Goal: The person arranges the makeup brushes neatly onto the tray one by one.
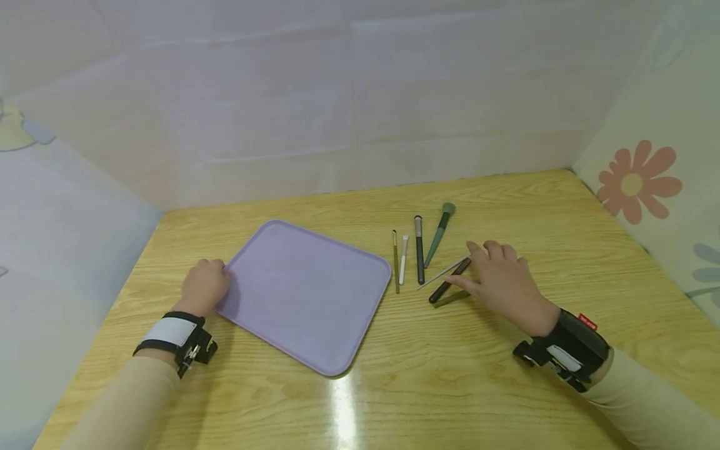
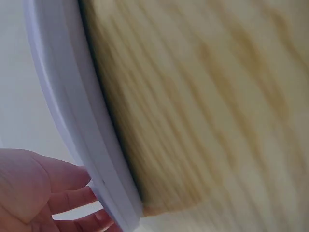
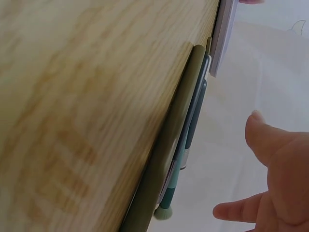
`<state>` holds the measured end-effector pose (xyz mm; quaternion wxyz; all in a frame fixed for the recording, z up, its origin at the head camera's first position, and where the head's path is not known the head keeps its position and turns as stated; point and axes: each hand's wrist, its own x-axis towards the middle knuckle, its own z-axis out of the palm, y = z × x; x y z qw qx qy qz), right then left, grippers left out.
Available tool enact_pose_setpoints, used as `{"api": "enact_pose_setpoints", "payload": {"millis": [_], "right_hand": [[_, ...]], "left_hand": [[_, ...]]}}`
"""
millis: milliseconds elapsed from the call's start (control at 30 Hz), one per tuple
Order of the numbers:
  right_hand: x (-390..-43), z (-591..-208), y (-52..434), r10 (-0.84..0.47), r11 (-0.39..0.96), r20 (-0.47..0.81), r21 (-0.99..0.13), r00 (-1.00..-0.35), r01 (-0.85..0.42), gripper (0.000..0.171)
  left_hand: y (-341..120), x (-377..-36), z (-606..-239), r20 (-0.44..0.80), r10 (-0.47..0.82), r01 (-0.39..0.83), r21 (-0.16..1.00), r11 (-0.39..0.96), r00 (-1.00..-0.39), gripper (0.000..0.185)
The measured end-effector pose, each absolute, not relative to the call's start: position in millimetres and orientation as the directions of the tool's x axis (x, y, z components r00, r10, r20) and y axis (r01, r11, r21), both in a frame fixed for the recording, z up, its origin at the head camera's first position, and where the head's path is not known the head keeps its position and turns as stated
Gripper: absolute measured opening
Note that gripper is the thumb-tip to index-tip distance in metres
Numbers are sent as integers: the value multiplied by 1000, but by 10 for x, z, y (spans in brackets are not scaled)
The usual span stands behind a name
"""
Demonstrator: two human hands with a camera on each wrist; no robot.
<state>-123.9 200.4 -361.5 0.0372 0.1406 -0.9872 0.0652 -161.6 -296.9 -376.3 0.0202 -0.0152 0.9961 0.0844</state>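
A lilac tray (image 1: 306,294) lies flat on the wooden table (image 1: 450,387). My left hand (image 1: 205,284) is at its left corner with curled fingers (image 2: 72,198) on the rim (image 2: 72,106). Several makeup brushes lie right of the tray: a thin brown one (image 1: 395,262), a small white one (image 1: 403,258), a black one (image 1: 419,250) and a green one (image 1: 440,232). My right hand (image 1: 478,269) hovers with spread fingers over three more: a pale thin brush (image 1: 441,275), a dark brush (image 1: 447,286) and an olive brush (image 1: 452,299). In the right wrist view my thumb (image 3: 263,140) stands clear of the olive brush (image 3: 166,154).
Pale sheets wall in the table at the back and on both sides; the right one (image 1: 635,181) bears a flower print. Bare wood stretches in front of the tray and to the right of my right hand.
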Motion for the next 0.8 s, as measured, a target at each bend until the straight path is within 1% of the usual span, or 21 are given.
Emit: {"api": "enact_pose_setpoints", "payload": {"millis": [100, 267, 400, 467, 500, 633, 800], "right_hand": [[-1240, -3633, 2014, -274, 950, 109, -126, -956, -286, 73], [-1239, -3649, 2031, -273, 948, 150, -128, -950, -293, 68], [-1243, -3662, 2066, -266, 945, 170, -146, -949, -292, 51], [-1241, -3670, 2084, -259, 945, 159, -162, -953, -284, 43], [-1237, -3672, 2092, -257, 945, 149, -170, -955, -281, 42], [-1207, -3684, 2122, -242, 945, 105, -199, -964, -259, 44], [-1173, -3694, 2149, -215, 946, 39, -238, -976, -218, 40]], "left_hand": [[-3001, -1633, -3761, -19, -9, -12, 166, 986, -1000, 25], [-3019, -1690, -3739, -51, -15, -24, 178, 984, -999, 27], [-3033, -1738, -3730, -87, -26, -42, 181, 983, -996, 28], [-3038, -1752, -3728, -93, -31, -48, 185, 982, -995, 29], [-3040, -1756, -3728, -93, -31, -48, 185, 982, -995, 28], [-3025, -1762, -3719, -95, -34, -50, 173, 984, -995, 25], [-2986, -1768, -3721, -97, -51, -66, 164, 984, -994, 21]]}}
